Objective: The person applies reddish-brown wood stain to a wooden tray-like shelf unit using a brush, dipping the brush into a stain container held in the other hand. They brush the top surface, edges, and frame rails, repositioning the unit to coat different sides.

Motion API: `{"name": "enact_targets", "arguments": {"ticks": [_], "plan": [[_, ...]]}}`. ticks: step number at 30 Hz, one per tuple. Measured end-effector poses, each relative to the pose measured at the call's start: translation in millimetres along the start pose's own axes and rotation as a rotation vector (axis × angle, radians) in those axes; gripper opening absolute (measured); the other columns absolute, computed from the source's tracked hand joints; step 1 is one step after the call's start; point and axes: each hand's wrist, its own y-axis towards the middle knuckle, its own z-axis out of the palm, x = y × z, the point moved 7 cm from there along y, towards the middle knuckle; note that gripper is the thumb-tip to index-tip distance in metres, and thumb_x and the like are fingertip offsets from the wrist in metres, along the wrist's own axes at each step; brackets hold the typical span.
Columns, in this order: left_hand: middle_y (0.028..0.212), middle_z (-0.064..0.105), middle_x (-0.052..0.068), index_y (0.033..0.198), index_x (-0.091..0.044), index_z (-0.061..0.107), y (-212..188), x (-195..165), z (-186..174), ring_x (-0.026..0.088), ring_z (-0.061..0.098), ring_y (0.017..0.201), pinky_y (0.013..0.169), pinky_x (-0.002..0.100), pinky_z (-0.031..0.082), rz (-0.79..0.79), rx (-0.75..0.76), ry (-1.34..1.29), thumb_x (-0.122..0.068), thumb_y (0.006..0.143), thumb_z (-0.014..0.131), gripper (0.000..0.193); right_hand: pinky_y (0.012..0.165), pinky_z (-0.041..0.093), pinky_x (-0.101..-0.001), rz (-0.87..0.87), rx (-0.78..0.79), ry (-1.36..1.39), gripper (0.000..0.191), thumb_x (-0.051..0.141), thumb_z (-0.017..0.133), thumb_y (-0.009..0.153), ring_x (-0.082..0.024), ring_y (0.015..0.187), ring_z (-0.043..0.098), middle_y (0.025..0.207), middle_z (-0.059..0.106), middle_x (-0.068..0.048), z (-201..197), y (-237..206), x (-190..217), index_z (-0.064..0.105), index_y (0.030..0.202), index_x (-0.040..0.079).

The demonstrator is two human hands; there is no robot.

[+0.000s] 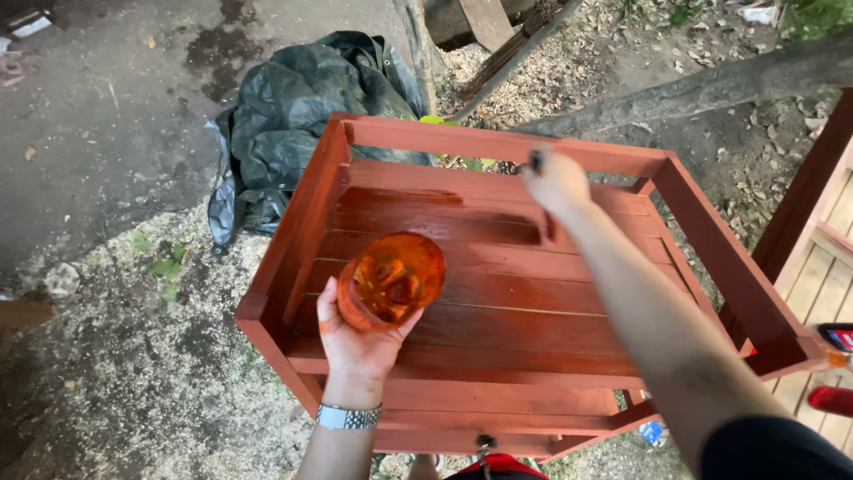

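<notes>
My left hand (357,345) grips an orange-stained plastic cup (391,280) of stain, held over the near left part of a red-brown wooden frame with slats (498,311). My right hand (557,182) reaches across to the far side and holds a paintbrush (545,222) whose bristles touch a far slat. The far slats look wet and glossy. A metal watch sits on my left wrist (348,416).
A dark crumpled tarp (298,116) lies on the concrete beyond the frame's far left corner. A tree trunk (711,89) and wood scraps lie on leafy ground at the back. Pale wooden boards (822,284) stand to the right.
</notes>
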Motion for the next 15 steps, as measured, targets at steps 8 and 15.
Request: {"name": "enact_targets", "arguments": {"ticks": [8, 15], "plan": [[0.148, 0.056, 0.008, 0.141, -0.022, 0.055, -11.4, -12.8, -17.3, 0.035, 0.052, 0.137, 0.106, 0.064, 0.043, 0.115, -0.032, 0.038, -0.061, 0.078, 0.06, 0.074, 0.081, 0.055, -0.0474, -0.106, -0.054, 0.283, 0.041, 0.041, 0.061, 0.091, -0.038, 0.088, 0.071, 0.096, 0.074, -0.018, 102.0, 17.0, 199.8, 0.064, 0.123, 0.016], [0.149, 0.055, 0.008, 0.142, -0.024, 0.055, -4.5, -14.0, -21.9, 0.036, 0.051, 0.136, 0.104, 0.064, 0.044, 0.109, -0.046, 0.047, -0.063, 0.077, 0.059, 0.076, 0.049, 0.047, -0.0287, -0.105, -0.114, 1.292, 0.019, -0.002, 0.058, 0.088, -0.012, 0.061, 0.058, 0.076, 0.059, -0.002, 135.9, 17.1, 168.1, 0.06, 0.1, 0.012]]}}
